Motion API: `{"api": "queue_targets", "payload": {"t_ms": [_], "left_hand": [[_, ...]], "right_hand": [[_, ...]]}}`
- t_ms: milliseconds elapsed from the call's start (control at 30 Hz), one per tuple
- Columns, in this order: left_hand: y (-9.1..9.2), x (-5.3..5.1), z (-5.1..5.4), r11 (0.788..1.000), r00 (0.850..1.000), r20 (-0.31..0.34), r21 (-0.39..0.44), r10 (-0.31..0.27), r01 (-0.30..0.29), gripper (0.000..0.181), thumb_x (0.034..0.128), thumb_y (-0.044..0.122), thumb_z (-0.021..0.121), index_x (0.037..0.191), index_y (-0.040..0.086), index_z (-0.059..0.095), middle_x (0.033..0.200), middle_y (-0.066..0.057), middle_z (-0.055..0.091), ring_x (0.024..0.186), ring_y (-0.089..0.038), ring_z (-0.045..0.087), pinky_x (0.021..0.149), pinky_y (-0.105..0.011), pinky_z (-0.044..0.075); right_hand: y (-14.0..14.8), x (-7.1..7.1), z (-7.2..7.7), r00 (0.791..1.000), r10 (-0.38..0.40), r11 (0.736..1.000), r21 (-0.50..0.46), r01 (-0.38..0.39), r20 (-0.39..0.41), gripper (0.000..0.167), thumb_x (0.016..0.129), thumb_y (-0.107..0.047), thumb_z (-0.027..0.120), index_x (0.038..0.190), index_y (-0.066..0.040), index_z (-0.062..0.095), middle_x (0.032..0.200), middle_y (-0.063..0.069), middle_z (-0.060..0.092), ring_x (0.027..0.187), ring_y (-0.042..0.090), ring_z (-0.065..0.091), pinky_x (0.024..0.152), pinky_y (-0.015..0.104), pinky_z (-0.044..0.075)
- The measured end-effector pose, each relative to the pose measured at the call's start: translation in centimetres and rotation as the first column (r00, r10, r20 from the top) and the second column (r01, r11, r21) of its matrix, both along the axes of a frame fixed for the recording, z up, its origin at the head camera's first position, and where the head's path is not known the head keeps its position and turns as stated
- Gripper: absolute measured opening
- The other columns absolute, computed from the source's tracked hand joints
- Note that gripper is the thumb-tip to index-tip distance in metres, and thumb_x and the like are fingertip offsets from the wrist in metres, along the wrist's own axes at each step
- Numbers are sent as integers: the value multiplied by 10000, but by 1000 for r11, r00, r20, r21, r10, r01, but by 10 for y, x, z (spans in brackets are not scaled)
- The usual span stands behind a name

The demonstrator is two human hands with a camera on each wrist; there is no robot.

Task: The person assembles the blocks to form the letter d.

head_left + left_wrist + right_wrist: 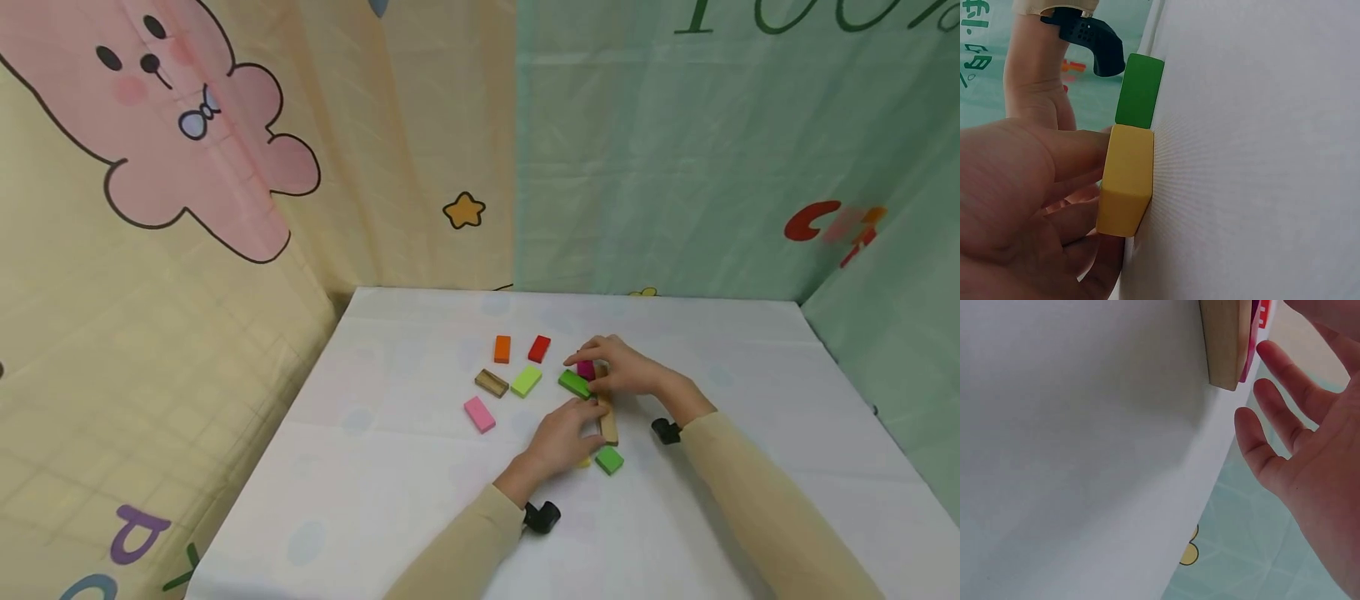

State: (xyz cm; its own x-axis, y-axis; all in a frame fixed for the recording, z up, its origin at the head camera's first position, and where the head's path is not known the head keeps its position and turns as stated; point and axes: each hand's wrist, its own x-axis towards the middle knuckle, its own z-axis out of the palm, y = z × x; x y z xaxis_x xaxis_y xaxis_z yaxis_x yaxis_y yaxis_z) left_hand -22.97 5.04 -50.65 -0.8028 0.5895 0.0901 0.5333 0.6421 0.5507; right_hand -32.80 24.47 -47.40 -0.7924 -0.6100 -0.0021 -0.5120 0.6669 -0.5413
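Observation:
Near the middle of the table, my left hand [564,437] sits at the left side of a long wooden block [607,421], its thumb and forefinger apart. Close to its thumb are a yellow block [1127,169], mostly covered in the head view, and a green block [609,460]. My right hand [628,368] arches over the far end of the wooden block, fingers spread. Beneath it lie a magenta block [585,370] and a longer green block [574,384], with the thumb near that green one. The right wrist view shows several loosely bent, separated fingers [1282,403]; its thumb is cut off.
Left of the hands lie an orange block [502,349], a red block [539,348], a lime block [527,382], a brown block [492,383] and a pink block [480,414]. Printed curtains [420,150] stand behind the white table [360,483].

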Motion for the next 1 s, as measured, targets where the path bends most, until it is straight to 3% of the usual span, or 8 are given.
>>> {"api": "queue_targets", "payload": {"t_ms": [167,400,633,800,1000], "left_hand": [[1,-1,0,1000,1000,-9,1,-3,3,483,964,269,706,1425,178,594,1469,61,522,1367,-64,432,1073,-272,400],[1,-1,-1,1000,1000,-2,-9,0,0,492,962,273,708,1432,190,587,1465,70,524,1369,-63,429,1078,-278,397],[0,-1,-1,1000,1000,-9,-11,-6,6,492,963,274,707,1432,190,586,1466,76,522,1371,-54,422,1078,-273,395],[-1,-1,0,1000,1000,-11,-12,-7,7,493,963,274,706,1433,188,585,1465,75,524,1370,-51,423,1082,-264,388],[0,0,-1,1000,1000,-21,-8,-9,8,496,960,276,710,1433,191,585,1459,82,528,1370,-49,424,1085,-259,383]], "right_hand": [[-3,1,3,1000,7,998,55,-6,-23,525,860,-71,794,1339,-249,670,1313,69,531,1177,297,396,903,473,433],[-7,2,6,997,12,987,160,0,-73,560,864,-128,802,1373,-294,639,1468,162,442,1272,391,366,941,610,355],[-11,-1,10,999,16,968,251,-2,-51,552,893,-181,777,1399,-326,610,1581,182,315,1346,450,303,984,678,287],[-13,-3,10,999,25,966,257,-17,-30,515,903,-205,770,1374,-336,610,1558,180,341,1351,446,303,985,665,279],[-13,-5,6,998,11,975,221,3,-60,484,879,-221,798,1319,-312,618,1501,116,422,1354,402,310,996,651,287]]}}
